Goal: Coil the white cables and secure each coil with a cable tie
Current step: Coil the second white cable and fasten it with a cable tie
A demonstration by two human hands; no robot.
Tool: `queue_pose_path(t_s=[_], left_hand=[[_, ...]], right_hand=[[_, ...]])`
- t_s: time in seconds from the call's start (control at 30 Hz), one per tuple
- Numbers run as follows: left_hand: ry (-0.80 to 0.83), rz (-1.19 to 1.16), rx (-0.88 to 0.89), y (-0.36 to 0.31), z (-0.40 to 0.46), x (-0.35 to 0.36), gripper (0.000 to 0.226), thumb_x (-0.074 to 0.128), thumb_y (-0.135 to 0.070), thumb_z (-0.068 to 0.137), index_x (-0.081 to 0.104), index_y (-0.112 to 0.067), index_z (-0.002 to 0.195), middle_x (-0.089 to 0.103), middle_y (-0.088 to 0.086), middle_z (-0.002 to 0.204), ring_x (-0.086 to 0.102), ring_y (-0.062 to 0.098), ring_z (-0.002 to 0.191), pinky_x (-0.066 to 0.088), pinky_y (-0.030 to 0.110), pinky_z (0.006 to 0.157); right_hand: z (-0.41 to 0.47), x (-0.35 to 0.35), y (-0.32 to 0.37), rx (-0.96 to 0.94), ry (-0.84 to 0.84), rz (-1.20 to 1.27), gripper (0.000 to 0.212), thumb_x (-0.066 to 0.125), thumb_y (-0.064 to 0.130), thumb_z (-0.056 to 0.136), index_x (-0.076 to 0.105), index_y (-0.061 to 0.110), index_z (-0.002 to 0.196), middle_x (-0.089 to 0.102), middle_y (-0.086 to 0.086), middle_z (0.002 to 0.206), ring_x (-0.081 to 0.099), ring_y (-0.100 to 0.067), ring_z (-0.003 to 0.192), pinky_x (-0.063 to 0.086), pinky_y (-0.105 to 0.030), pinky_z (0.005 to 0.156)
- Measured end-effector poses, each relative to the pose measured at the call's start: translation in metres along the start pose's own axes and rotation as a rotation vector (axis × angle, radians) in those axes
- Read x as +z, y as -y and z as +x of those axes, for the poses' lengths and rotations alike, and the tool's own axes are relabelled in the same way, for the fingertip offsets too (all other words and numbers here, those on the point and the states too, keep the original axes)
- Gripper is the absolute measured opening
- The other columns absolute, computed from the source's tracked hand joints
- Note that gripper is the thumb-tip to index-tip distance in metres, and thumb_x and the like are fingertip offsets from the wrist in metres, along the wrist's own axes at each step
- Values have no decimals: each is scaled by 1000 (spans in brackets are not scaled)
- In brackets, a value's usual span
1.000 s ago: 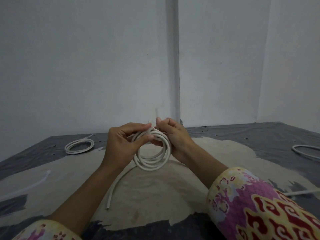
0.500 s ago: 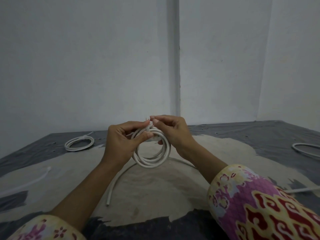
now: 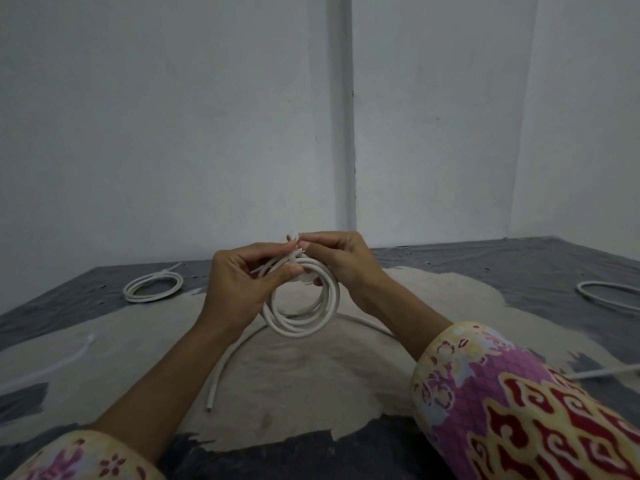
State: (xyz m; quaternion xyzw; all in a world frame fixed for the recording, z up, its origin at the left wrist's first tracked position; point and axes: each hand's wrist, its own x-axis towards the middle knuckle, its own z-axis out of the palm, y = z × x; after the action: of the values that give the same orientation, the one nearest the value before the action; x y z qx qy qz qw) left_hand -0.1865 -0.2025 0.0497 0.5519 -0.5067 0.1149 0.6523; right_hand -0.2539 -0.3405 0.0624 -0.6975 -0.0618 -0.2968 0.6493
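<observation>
The coil (image 3: pixel 300 308) of white cable hangs upright between the two hands, above the pale patch (image 3: pixel 311 375) in the middle of the floor sheet (image 3: pixel 519 268). The left hand (image 3: pixel 239 289) grips the coil's upper left side, thumb pressed across the strands at the front and fingers curled behind. The right hand (image 3: pixel 341 263) is at the top of the coil, its thumb and forefinger pinching a small white tie (image 3: pixel 293 244) that stands up from the bundled strands; the other fingers curl behind the upper right side of the loop. Whether the tie is fully cinched cannot be told. The bottom of the coil hangs free below both hands.

A loose cable (image 3: pixel 242 355) curves on the pale patch below the coil, one end pointing toward the near edge, the other running behind the right forearm. A tied coil (image 3: pixel 153 288) lies near the far left edge of the sheet, well apart from the hands. Another loop (image 3: pixel 609 296) lies at the right edge, partly cut off. A faint white strand (image 3: pixel 52 365) lies at the left edge, and a further piece (image 3: pixel 602 372) shows at the right beside the patterned sleeve (image 3: pixel 519 410)
</observation>
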Motion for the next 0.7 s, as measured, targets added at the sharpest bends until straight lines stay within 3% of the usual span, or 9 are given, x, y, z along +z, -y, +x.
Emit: queue_pose_path(t_s=[0.13,0.23,0.4,0.53,0.63,0.7], left_hand=[[8,-44,-43,-1,-1,0,32,73,-5,60,69,-17,89,73,-20,80,70,3,81,53,12,72],[29,-57,-80,-1,-1,0,34,72,1,64,69,-18,91,74,-18,78,71,3,80,53,12,70],[63,-40,-125,-1,1,-3,32,71,5,68,69,-18,91,74,-17,75,70,2,75,52,10,67],[86,-15,-159,0,1,-2,30,73,5,67,69,-16,89,74,-15,71,70,1,71,52,10,64],[96,-4,-183,1,0,1,28,74,4,67,70,-15,87,74,-13,70,70,3,71,52,11,64],[98,-3,-198,1,-1,2,29,74,3,66,70,-13,90,75,-12,72,70,5,73,53,11,65]], right_hand=[[0,-4,0,-22,39,-7,24,60,6,87,67,5,110,67,4,68,64,-7,63,56,-21,62],[-2,-5,1,-34,86,-44,25,59,10,88,66,21,109,57,-3,65,58,-12,58,56,-24,57],[-2,-6,3,40,118,38,24,57,9,90,66,12,111,68,-8,79,66,-16,65,57,-28,60],[0,-3,2,89,41,32,16,65,15,85,69,2,94,69,-6,67,66,-18,54,58,-31,53],[2,-3,1,44,-34,-34,6,66,10,83,68,8,78,65,-1,60,62,-12,49,55,-27,49],[4,-2,-3,-34,-90,-126,13,64,8,84,66,14,73,62,-2,66,60,-12,58,52,-26,58]])
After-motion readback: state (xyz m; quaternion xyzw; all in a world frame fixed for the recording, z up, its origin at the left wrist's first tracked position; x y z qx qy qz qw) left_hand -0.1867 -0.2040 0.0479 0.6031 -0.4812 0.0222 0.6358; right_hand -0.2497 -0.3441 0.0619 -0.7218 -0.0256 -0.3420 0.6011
